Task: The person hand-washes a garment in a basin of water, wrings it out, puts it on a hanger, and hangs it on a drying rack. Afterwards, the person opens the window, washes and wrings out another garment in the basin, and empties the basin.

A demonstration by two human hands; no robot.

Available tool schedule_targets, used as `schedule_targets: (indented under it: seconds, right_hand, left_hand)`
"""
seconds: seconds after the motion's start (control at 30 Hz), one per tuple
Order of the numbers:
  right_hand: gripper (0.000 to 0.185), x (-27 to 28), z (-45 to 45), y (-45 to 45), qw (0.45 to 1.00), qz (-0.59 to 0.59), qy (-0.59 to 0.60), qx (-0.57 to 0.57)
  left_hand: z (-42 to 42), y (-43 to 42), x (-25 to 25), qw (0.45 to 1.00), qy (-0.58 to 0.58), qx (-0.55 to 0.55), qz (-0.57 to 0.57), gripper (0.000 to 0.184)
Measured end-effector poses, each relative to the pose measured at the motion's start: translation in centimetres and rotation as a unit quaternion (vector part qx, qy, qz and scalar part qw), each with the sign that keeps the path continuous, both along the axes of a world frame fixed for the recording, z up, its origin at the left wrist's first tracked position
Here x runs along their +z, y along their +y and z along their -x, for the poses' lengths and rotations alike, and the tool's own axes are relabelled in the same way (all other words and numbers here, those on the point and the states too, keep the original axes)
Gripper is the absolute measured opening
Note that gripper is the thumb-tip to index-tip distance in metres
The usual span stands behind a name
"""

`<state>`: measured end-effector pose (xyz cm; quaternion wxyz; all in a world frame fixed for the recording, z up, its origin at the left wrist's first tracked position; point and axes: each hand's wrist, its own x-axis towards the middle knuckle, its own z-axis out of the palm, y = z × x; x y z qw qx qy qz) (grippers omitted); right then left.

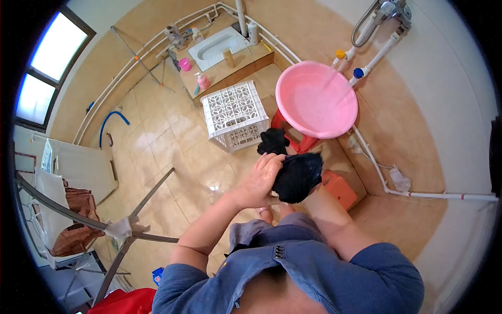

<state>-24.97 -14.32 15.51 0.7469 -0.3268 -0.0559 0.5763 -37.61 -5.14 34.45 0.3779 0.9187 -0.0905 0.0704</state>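
Black wet-looking cloth (297, 179) is bunched up in front of my body, below the pink basin (317, 99). My left hand (260, 180) has its fingers wrapped over the cloth's left edge. On the right, my right hand (308, 194) is mostly hidden behind the cloth, and its fingers cannot be made out. A smaller black bunch (273, 142) sticks out above my left fingers, beside a white crate (235, 112). The basin rests on a red stool (302, 142), under two taps on the wall, and water runs into it.
A squat toilet (217, 48) on a tiled step stands at the back, with a pink bottle (202, 81) near its edge. An orange-red box (339, 189) is low on the right. Grey rack bars (125, 246) stand at the left; a white pipe (418, 195) follows the right wall.
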Motion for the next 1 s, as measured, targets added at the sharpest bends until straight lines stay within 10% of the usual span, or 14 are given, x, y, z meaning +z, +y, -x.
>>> schedule_targets:
  seconds: [0.1,0.13,0.17,0.23,0.27,0.37,0.43,0.5,0.7,0.77,0.87,1.0]
  right_hand:
    - [0.024,-2.1,-1.4,1.3,0.990,0.069,-0.122,0.018]
    - [0.022,-2.7,-1.8,1.8,0.983,0.089,-0.161,0.004]
    - [0.021,-3.0,-2.0,2.2,0.974,0.108,-0.197,-0.023]
    - [0.019,1.8,-1.5,2.3,0.955,0.140,-0.229,-0.127]
    - [0.019,4.8,-0.7,2.5,0.925,0.198,-0.282,-0.161]
    - [0.027,8.6,0.6,3.0,0.882,0.242,-0.343,-0.213]
    - [0.042,8.5,0.2,3.2,0.826,0.285,-0.436,-0.218]
    - [0.057,13.3,1.0,2.9,0.734,0.375,-0.545,-0.155]
    - [0.073,14.2,-0.5,3.2,0.734,0.368,-0.569,0.050]
    - [0.062,12.9,-1.9,2.6,0.759,0.274,-0.589,0.045]
    - [0.063,14.4,-3.4,1.3,0.994,0.028,-0.102,0.027]
    - [0.074,6.3,-3.5,4.1,0.990,0.113,0.051,-0.071]
  left_hand:
    - [-0.1,0.1,-2.3,0.955,0.011,-0.020,0.297,0.066]
    - [-0.2,-0.5,-2.1,0.846,0.007,0.012,0.533,0.051]
    - [-0.1,-0.3,-2.5,0.845,0.007,0.015,0.534,0.051]
    - [-0.4,0.6,-3.6,0.656,0.081,0.054,0.748,0.052]
    - [-0.9,0.4,-3.4,0.722,0.051,0.247,0.644,0.045]
    - [-2.2,-0.2,-5.7,0.614,0.066,0.438,0.653,0.025]
    - [-2.3,-1.2,-6.7,0.643,0.045,0.459,0.612,0.023]
    - [-2.1,-1.5,-8.1,0.668,0.076,0.404,0.620,0.037]
    - [-1.0,-1.4,-4.4,0.565,0.307,0.205,0.737,0.039]
    - [-1.0,-1.6,-3.8,0.626,0.245,0.194,0.715,0.039]
    - [-0.7,-1.3,-1.9,0.550,0.246,0.129,0.788,0.056]
    - [-0.7,-2.1,-3.2,0.385,0.198,-0.038,0.901,0.062]
